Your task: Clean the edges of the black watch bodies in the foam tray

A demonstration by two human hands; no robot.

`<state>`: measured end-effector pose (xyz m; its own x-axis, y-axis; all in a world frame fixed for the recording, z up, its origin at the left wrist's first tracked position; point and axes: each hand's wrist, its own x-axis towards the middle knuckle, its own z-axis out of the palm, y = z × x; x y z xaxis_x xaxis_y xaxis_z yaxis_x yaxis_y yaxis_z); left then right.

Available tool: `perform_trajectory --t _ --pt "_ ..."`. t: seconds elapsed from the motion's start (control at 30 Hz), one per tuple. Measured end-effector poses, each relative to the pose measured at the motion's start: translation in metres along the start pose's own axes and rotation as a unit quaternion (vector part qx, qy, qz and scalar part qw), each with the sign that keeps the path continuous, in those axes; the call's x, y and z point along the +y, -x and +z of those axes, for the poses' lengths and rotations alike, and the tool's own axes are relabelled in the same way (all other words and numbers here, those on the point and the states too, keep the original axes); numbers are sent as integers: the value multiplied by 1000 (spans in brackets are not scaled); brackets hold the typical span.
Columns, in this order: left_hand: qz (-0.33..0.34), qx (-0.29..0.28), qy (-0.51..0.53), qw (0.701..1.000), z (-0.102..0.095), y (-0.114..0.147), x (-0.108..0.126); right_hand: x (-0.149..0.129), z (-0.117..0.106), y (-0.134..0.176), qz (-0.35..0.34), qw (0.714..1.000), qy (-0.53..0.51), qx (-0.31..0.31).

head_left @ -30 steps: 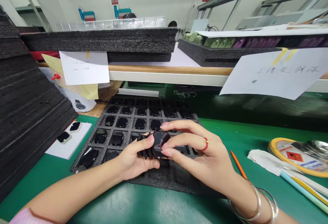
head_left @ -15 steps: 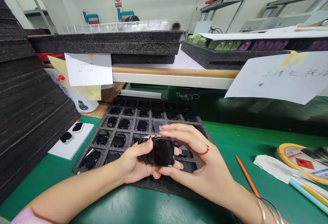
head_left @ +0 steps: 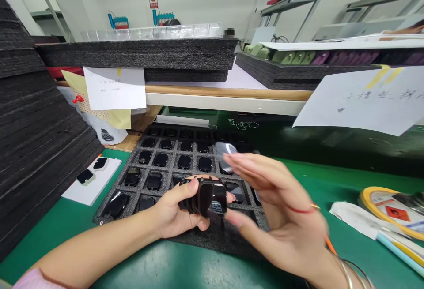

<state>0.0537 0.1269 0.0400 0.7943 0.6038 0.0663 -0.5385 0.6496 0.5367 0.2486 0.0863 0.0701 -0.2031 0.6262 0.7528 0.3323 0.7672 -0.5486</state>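
at the left of my feed, a white block bears two pale watches on the green bench. next i see my left hand closed firmly round a row of black watches, thumb on top, above the foam tray. right of that, a clear film is at the fingertips of my right hand; thumb and fingers are spread wide, but with the blur i can't tell whether it's gripped. far right lies a tape roll.
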Motion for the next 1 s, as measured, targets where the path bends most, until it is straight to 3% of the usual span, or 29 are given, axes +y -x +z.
perform_trajectory --t 0.07,0.2,0.43,0.63,0.83,0.93,1.0 --pt "1 1 2 1000 0 0 0 -5 -6 7 -25 999 34 32" --pt "1 41 -5 999 2 1 0 -17 -10 15 -32 997 43 -49" --pt "-4 64 -13 998 3 2 0 -17 -5 13 -62 987 107 -106" --pt "34 115 -31 992 6 -1 -2 -8 2 -5 -175 965 180 -81" --pt "53 135 -84 986 9 -2 -7 0 14 -6 -17 987 116 -113" --pt "34 163 -48 985 7 -2 -6 0 11 -8 3 994 54 -99" --pt "11 149 -15 989 4 -2 -4 -1 8 -10 7 995 37 -91"
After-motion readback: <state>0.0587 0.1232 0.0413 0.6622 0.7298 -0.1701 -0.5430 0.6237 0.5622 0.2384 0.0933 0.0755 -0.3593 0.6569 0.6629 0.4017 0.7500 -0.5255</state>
